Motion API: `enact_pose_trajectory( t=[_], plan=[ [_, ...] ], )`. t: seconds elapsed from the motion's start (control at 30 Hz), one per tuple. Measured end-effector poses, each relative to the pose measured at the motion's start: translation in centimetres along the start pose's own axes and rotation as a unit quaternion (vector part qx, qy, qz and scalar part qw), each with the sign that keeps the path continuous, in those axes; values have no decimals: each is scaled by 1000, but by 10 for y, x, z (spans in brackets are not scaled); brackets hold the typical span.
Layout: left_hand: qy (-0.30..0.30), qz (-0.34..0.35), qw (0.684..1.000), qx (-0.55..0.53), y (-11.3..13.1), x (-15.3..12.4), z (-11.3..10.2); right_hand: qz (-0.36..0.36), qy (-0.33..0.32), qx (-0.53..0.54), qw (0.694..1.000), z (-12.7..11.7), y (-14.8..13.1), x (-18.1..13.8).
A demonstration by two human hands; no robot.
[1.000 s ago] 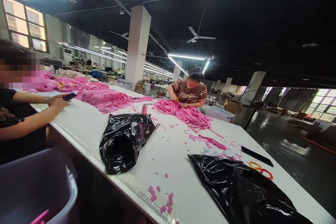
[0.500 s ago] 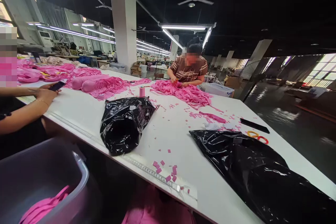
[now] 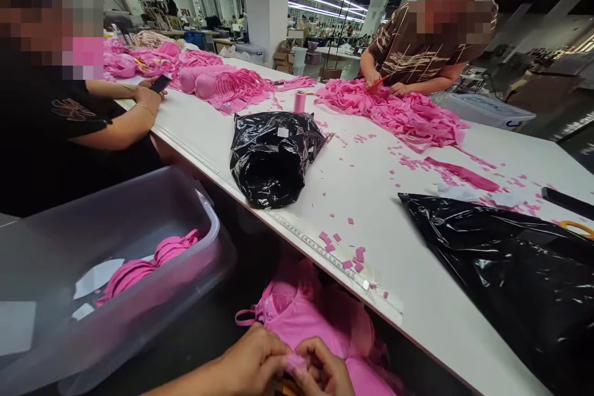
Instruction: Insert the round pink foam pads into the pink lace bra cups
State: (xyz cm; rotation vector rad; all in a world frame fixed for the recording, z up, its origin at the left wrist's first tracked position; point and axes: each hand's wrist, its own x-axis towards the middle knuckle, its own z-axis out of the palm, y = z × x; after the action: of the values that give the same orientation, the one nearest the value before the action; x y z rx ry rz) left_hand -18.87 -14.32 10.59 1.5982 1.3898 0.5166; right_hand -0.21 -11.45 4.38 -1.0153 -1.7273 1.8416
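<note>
Low in the view, my left hand (image 3: 255, 359) and my right hand (image 3: 327, 368) meet, fingers pinched around a small piece of pink fabric (image 3: 295, 363). Something orange-yellow shows under the fingers at the bottom edge, too hidden to name. Just beyond the hands a pink padded bra (image 3: 301, 315), with lace on its cup and a thin strap loop at its left, hangs below the table edge. Whether the pinched fabric belongs to it cannot be seen.
A grey plastic tub (image 3: 211, 229) holding pink cups (image 3: 134, 275) stands at left. On the white table (image 3: 371, 210) lie black plastic bags (image 3: 273, 164), pink scraps, a thread spool (image 3: 299, 102) and heaped pink garments (image 3: 394, 111). One co-worker holds a phone; another handles pink straps.
The view has dipped and turned left, showing more of the tub. Both my hands have come into view at the bottom, pinching pink fabric.
</note>
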Motion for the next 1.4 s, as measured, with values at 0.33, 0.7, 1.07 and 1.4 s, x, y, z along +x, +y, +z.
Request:
enact_pose_trajectory(
  t=[0.33, 0.7, 1.07, 1.4],
  plan=[
    [107, 56, 971, 208, -51, 20, -3, 32, 72, -315, 946, -14, -9, 47],
    [120, 125, 921, 348, -85, 24, 8, 103, 109, -479, 865, 17, -6, 69],
    [140, 52, 986, 76, -80, 26, -3, -109, 121, -412, 896, 4, -2, 62],
    [129, 60, 983, 114, -77, 23, -6, -176, -12, -593, 786, -5, -1, 70]
  ],
)
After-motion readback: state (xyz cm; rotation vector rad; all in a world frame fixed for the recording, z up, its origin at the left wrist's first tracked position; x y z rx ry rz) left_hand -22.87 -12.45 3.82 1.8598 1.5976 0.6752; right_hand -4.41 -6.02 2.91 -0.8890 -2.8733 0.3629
